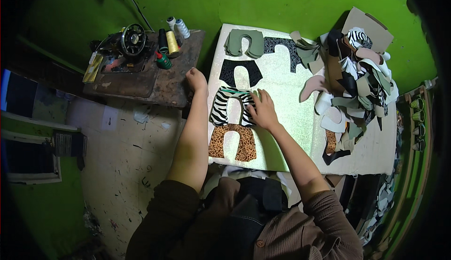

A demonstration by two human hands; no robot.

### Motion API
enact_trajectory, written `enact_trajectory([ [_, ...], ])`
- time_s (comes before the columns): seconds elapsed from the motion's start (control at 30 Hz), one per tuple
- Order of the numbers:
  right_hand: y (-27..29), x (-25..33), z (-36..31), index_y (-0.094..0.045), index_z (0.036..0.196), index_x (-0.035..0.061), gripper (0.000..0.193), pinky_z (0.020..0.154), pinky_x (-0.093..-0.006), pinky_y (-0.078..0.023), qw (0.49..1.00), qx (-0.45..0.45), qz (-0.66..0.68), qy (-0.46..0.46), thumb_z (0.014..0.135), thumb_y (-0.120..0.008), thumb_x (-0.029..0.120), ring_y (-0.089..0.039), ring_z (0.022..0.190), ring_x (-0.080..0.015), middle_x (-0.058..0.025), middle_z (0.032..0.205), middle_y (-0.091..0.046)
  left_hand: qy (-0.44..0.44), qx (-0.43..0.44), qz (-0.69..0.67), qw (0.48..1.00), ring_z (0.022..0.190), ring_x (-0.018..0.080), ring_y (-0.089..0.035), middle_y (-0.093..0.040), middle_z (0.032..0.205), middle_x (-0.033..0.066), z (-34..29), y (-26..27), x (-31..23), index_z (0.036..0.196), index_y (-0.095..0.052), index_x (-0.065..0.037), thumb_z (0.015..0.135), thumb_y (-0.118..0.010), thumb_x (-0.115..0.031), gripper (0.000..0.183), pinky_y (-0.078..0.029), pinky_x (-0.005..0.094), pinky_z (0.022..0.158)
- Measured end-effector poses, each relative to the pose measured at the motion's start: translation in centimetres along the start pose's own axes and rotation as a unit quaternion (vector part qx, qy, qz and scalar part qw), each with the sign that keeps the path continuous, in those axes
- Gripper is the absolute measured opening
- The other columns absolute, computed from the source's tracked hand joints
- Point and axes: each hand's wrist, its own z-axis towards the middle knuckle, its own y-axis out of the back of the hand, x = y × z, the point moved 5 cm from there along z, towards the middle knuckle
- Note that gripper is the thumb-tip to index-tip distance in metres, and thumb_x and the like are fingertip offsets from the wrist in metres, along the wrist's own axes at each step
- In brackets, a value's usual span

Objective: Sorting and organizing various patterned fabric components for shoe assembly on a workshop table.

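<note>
Honestly, looking a bit slip-prone around the zebra-print piece (218,107), out at 9 o'clock on the pale table (291,124). Right hand (263,112) half-spread over its 3 o'clock leg, with fingertips on the print and no visible pinch. Left hand (197,80) off at 10 o'clock, loosely curled by the edge of the sewing table (176,84); can't tell about a grip on anything. Could easily ride up over the leopard-print piece (218,142), butted against it at 6 o'clock, just from a downward drag. Also worth watching: a teal edge (234,90) along the top, so maybe stacked layers, liable to skew under one-sided pressure. Then at 3 o'clock, a messy scrap heap (365,88), likely to slump across the table if bumped by a forearm.
</note>
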Motion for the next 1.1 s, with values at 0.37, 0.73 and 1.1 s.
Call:
enact_trajectory([
  [0.37, -0.5, 0.4, -0.2, -0.045, 0.124, 0.0053, 0.047, 0.102, -0.0450, -0.027, 1.000, -0.005, 0.015, 0.003, 0.082, -0.054, 0.026, -0.032, 0.123, -0.0369, -0.0224, 0.128, -0.039, 0.031, -0.108, -0.034, 0.993, 0.074, 0.0231, -0.056, -0.057, 0.097, 0.0157, 3.1, 1.0, 2.1, 0.108, -0.050, 0.006, 0.090, -0.037, -0.025, 0.039, -0.045, 0.0316, 0.063],
  [0.73, -1.2, 0.5, -0.1, -0.038, 0.129, 0.0061, 0.062, 0.102, -0.0465, -0.025, 1.000, -0.011, 0.010, -0.016, 0.076, -0.059, 0.029, -0.030, 0.124, -0.0370, -0.0238, 0.130, -0.036, -0.367, 0.239, 0.302, 0.847, 0.109, 0.0342, -0.046, -0.046, 0.119, 0.0150, -8.4, -0.2, -1.5, 0.120, -0.044, -0.006, 0.079, -0.059, -0.028, 0.049, -0.034, 0.0457, 0.093],
  [1.1, -1.9, 2.1, 2.4, -0.040, 0.127, 0.0077, 0.060, 0.101, -0.0460, -0.027, 0.998, -0.007, -0.054, 0.042, 0.074, -0.061, 0.026, -0.036, 0.121, -0.0318, -0.0167, 0.125, -0.042, -0.426, 0.282, 0.448, 0.733, 0.124, 0.0322, -0.033, -0.036, 0.132, 0.0161, -12.3, -0.5, 0.6, 0.129, -0.039, -0.007, 0.071, -0.063, -0.023, 0.064, -0.027, 0.0433, 0.102],
])
